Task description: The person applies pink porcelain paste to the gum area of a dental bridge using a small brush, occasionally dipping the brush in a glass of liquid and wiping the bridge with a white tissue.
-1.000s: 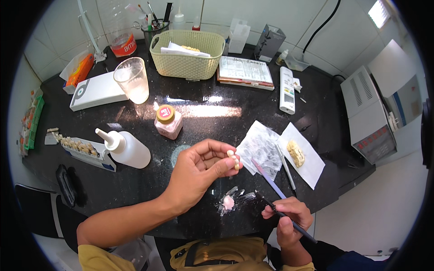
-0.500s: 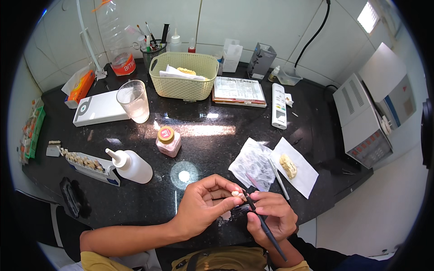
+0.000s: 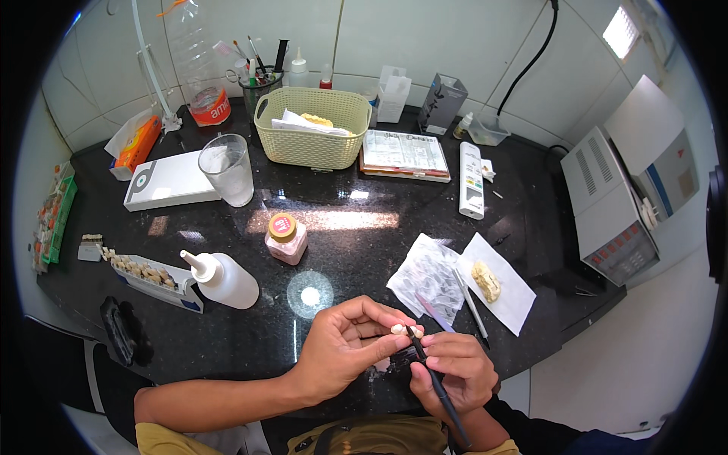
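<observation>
My left hand [image 3: 345, 349] pinches a small pale tooth-shaped piece [image 3: 397, 329] between thumb and fingertips, low over the near edge of the black countertop [image 3: 356, 220]. My right hand [image 3: 453, 371] grips a thin dark brush [image 3: 434, 379] like a pen, and its tip touches the pale piece. Both hands meet close to my body. Just beyond them lie a crinkled clear plastic sheet [image 3: 426, 274] and a white paper [image 3: 502, 290] carrying a yellowish lump [image 3: 485, 280].
A white squeeze bottle [image 3: 224, 279], a small pink jar [image 3: 286, 238], a tray of tooth pieces [image 3: 148, 273], a clear cup [image 3: 226, 170], a woven basket [image 3: 313, 126], a flat white box [image 3: 168, 180] and a grey machine [image 3: 622, 205] at right stand on the counter.
My right hand rose from the counter edge to join the left hand. The brush tip now touches the pale piece, and both hands drew nearer to my body.
</observation>
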{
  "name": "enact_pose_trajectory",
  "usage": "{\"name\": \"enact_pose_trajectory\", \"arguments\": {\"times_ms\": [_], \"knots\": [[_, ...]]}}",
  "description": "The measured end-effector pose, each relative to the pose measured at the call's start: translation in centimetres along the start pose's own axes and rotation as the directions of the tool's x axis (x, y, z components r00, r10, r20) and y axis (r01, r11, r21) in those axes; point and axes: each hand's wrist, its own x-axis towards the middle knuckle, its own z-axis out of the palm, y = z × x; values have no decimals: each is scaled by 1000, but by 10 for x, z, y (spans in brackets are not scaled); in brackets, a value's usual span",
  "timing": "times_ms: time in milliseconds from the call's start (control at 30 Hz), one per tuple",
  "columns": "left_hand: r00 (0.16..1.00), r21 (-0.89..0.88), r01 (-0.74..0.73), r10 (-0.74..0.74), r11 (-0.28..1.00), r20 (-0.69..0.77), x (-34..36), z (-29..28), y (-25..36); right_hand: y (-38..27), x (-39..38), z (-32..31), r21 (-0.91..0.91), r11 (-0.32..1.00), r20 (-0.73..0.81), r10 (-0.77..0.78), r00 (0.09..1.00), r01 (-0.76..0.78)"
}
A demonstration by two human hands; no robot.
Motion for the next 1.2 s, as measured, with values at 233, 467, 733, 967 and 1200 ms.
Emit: {"name": "enact_pose_trajectory", "arguments": {"times_ms": [233,467,733,967,1200], "knots": [[1000,1,-8,8,1000,-4,1,0,1,1,0,1,17,1000,-12,11,1000,-11],[1000,6,-22,22,1000,4,1,-1,0,2,2,2,7,1000,-32,12,999,-12],[1000,10,-12,12,1000,3,2,-1,1,2,1,1,23,999,-9,22,1000,-22],[1000,11,-27,27,1000,7,2,-1,1,3,0,2,39,999,-16,14,1000,-13],[1000,26,-10,10,1000,-1,2,-1,2,3,0,2,46,999,-24,13,1000,-12]]}}
